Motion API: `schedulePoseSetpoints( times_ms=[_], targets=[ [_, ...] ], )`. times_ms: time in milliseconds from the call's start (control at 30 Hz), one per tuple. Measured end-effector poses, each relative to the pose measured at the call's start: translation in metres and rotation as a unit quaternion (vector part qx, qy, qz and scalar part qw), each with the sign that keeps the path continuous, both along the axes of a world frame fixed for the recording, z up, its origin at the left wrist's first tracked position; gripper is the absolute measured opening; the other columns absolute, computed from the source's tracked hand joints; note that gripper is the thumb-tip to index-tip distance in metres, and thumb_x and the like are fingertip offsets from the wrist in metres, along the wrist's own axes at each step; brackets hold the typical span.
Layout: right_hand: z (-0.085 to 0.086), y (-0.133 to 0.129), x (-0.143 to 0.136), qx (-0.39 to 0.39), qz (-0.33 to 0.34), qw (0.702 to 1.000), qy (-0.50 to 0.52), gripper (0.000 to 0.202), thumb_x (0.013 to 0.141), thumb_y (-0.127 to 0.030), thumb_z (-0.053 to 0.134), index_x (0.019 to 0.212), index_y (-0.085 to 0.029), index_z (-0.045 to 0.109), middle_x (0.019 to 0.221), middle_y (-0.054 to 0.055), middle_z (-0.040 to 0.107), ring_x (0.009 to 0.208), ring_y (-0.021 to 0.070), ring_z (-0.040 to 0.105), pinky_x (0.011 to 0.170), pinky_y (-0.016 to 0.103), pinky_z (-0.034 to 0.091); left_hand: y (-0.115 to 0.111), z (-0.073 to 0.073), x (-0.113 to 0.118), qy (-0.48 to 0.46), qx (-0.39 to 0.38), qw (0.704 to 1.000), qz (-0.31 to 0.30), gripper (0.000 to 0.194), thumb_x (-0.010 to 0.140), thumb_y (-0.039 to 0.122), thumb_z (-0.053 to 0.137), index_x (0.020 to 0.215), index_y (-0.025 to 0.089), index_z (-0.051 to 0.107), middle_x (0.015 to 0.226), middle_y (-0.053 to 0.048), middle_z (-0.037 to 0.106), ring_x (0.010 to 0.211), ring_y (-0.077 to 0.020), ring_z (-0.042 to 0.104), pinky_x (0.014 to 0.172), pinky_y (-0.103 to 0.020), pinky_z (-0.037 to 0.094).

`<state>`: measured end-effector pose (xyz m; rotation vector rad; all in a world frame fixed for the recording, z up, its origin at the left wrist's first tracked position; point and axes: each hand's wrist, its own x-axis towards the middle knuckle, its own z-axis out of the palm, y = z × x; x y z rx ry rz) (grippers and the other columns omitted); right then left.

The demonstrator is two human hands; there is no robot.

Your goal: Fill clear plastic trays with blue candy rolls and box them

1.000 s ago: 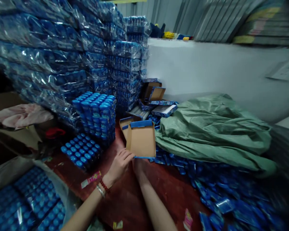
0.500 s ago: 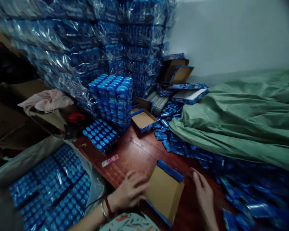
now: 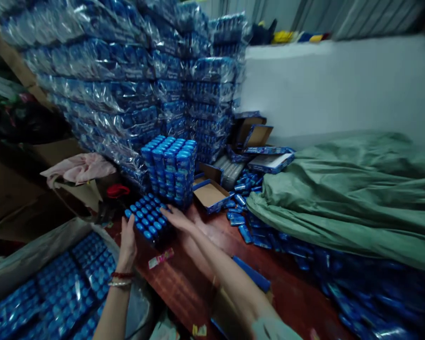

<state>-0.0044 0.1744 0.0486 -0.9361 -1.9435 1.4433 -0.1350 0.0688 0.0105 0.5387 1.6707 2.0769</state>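
A block of small blue round-topped containers (image 3: 147,217), set in tight rows, stands on the red-brown table. My left hand (image 3: 128,238) is upright at its left side, fingers stretched out along the edge. Across from it, my right hand (image 3: 177,218) reaches over the table with extended fingers at the block's right edge. Whether either palm presses on the block cannot be made out. Partly hidden under my right forearm lies a shallow cardboard tray (image 3: 251,274) with blue edges. Behind the block rises a taller stack of the same containers (image 3: 170,165).
Plastic-wrapped blue packs (image 3: 102,71) form a high wall behind. A lined box (image 3: 56,283) of blue containers stands at lower left. Another cardboard tray (image 3: 209,194), loose blue pieces (image 3: 237,219) and a green cloth (image 3: 340,198) lie to the right. A pink label (image 3: 161,258) lies nearby.
Both hands have left the near cardboard tray and moved forward and left to the sides of the container block. The camera view has tilted up.
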Motion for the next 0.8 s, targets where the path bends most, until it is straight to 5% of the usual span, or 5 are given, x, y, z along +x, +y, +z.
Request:
schedulePoseSetpoints(
  times_ms=[200, 400, 500, 633, 800],
  targets=[
    [-0.005, -0.029, 0.004, 0.033, -0.017, 0.999, 0.037, 0.036, 0.077, -0.035, 0.061, 0.110, -0.021, 0.063, 0.106, 0.001, 0.066, 0.101, 0.0201, 0.059, 0.091, 0.031, 0.043, -0.010, 0.014, 0.023, 0.009, 0.016, 0.999, -0.027, 0.051, 0.087, 0.049, 0.044, 0.134, 0.030, 0.039, 0.141, -0.002, 0.041, 0.132, -0.0224, 0.034, 0.111, -0.041, 0.026],
    [-0.008, -0.096, 0.111, -0.108, -0.126, 0.967, 0.194, 0.065, 0.077, -0.038, 0.062, 0.135, -0.025, 0.035, 0.118, 0.004, 0.058, 0.105, 0.0186, 0.057, 0.091, 0.031, 0.045, -0.056, 0.025, 0.108, 0.126, -0.042, 0.983, -0.131, 0.063, 0.088, 0.044, 0.045, 0.143, 0.032, 0.017, 0.151, 0.003, 0.020, 0.139, -0.0206, 0.014, 0.115, -0.038, 0.012],
    [-0.013, -0.128, 0.180, -0.145, -0.258, 0.940, 0.170, 0.071, 0.081, -0.041, 0.057, 0.142, -0.028, 0.022, 0.128, 0.005, 0.051, 0.109, 0.0195, 0.055, 0.092, 0.033, 0.043, -0.069, 0.010, 0.162, 0.129, -0.088, 0.940, -0.304, 0.068, 0.088, 0.042, 0.045, 0.144, 0.032, 0.009, 0.153, 0.002, 0.009, 0.140, -0.0213, 0.010, 0.115, -0.041, 0.011],
    [-0.038, -0.159, 0.244, -0.060, -0.439, 0.895, 0.049, 0.066, 0.082, -0.045, 0.053, 0.141, -0.027, 0.028, 0.139, 0.006, 0.040, 0.126, 0.0225, 0.038, 0.105, 0.037, 0.030, -0.056, -0.016, 0.216, 0.106, -0.083, 0.840, -0.525, 0.065, 0.091, 0.042, 0.038, 0.145, 0.028, 0.005, 0.153, -0.003, 0.010, 0.140, -0.0203, 0.009, 0.115, -0.043, 0.014],
    [-0.074, -0.178, 0.256, -0.026, -0.488, 0.869, -0.081, 0.058, 0.087, -0.050, 0.042, 0.138, -0.024, 0.035, 0.129, 0.008, 0.046, 0.123, 0.0232, 0.040, 0.104, 0.042, 0.030, -0.031, -0.029, 0.239, 0.131, -0.122, 0.802, -0.570, 0.062, 0.092, 0.044, 0.036, 0.144, 0.021, 0.013, 0.151, -0.008, 0.019, 0.140, -0.0204, 0.009, 0.115, -0.042, 0.009]
  ],
)
